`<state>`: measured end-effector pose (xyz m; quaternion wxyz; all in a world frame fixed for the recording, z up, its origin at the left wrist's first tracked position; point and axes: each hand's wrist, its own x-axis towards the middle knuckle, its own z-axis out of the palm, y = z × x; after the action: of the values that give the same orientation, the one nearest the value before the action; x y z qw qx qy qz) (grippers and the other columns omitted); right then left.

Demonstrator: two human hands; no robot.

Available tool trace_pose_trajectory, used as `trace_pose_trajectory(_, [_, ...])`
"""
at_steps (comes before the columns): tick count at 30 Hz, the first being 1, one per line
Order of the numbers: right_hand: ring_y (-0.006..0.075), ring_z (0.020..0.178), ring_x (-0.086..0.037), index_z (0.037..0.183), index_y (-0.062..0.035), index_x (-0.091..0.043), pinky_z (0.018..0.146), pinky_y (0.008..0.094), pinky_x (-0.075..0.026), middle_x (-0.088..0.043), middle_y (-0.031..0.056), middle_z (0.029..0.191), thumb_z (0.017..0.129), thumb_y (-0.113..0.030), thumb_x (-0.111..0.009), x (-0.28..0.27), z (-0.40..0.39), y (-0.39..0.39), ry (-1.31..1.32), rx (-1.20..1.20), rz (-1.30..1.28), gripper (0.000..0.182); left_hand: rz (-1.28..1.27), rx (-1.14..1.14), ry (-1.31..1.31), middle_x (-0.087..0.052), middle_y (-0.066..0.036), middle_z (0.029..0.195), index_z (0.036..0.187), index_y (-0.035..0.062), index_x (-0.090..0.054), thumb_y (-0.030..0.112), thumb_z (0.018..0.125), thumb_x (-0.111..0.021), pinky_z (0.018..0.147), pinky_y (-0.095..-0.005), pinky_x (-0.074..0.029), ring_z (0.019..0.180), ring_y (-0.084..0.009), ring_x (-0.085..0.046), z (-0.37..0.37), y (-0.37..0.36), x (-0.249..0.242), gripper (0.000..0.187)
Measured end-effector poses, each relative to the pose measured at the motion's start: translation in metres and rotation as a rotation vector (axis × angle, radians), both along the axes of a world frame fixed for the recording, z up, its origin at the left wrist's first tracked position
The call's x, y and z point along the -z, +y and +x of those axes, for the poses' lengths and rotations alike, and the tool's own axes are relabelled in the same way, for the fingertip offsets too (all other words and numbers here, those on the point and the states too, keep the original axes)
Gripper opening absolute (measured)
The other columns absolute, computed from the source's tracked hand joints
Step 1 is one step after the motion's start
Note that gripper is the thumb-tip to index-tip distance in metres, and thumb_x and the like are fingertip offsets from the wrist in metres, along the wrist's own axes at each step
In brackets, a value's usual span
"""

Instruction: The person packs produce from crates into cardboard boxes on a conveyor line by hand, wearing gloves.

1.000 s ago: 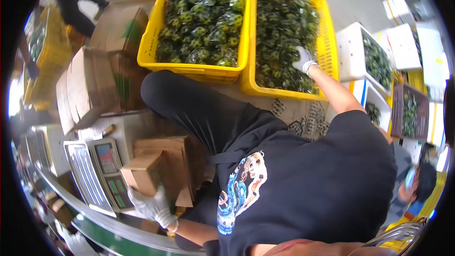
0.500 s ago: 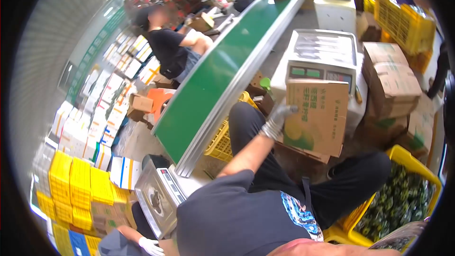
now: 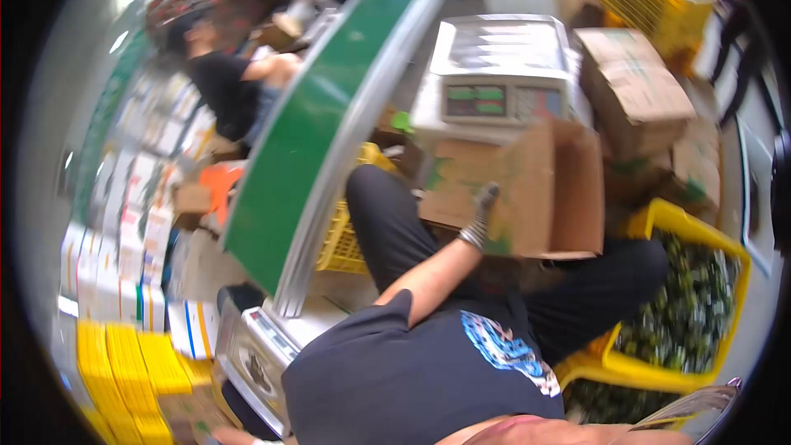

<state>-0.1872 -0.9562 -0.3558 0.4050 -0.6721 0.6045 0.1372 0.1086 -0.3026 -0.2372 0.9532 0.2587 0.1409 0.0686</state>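
A brown cardboard box (image 3: 527, 198), unfolded into shape with its opening turned to the right, is in front of my knees. My left hand (image 3: 479, 218), in a grey glove, is closed on the box's left side. I cannot see my right hand. Behind the box stands a digital scale (image 3: 501, 74) on a white block, its display lit green. Another flat piece of cardboard (image 3: 461, 173) shows to the left of the box, below the scale.
A green conveyor belt (image 3: 313, 136) runs diagonally at my left. Yellow crates of dark green packed items (image 3: 680, 305) stand at the right, beside stacked cardboard (image 3: 634, 82). A co-worker in black (image 3: 222, 82) sits beyond the belt. Another scale (image 3: 259, 363) is at lower left.
The flat folded box has opened into a box shape, its opening now facing right. The view has swung, shifting the surroundings leftward. My left hand stays on the cardboard.
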Motion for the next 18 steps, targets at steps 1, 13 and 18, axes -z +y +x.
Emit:
trace_pose_trajectory(1, [0.0253,0.120,-0.046,0.143,-0.0102,-0.032,0.101,0.0426,-0.035,-0.051,0.0096,0.132,0.082,-0.029,-0.061,0.004,-0.020,-0.003,-0.084,0.154,0.062,0.071,0.011,0.063,-0.002,-0.065,-0.008,0.104,0.113,0.0111,-0.061,0.031,0.087,-0.061,0.085,-0.0390,-0.052,0.095,-0.0206,-0.062,-0.011,0.001,-0.028,0.032])
trace_pose_trajectory(13, [0.0190,0.101,-0.057,0.119,-0.0039,-0.049,0.094,0.0366,-0.046,-0.058,0.0077,0.110,0.061,-0.006,-0.076,-0.388,0.179,0.260,-1.130,-0.693,0.156,0.065,0.092,0.441,-0.091,-0.059,-0.013,0.119,0.129,0.0054,-0.046,0.051,0.081,-0.061,0.098,-0.0472,-0.044,0.113,-0.0274,-0.054,-0.031,-0.039,-0.064,0.067])
trace_pose_trajectory(18, [0.0272,0.109,-0.058,0.140,-0.0082,-0.031,0.089,0.0345,-0.049,-0.047,0.0154,0.131,0.072,-0.024,-0.079,-0.407,0.222,0.359,-1.133,-1.091,-0.015,0.085,-0.222,0.532,0.013,-0.053,-0.017,0.123,0.131,0.0022,-0.043,0.039,0.082,-0.060,0.092,-0.0443,-0.047,0.108,-0.0310,-0.055,-0.031,-0.042,-0.066,0.064])
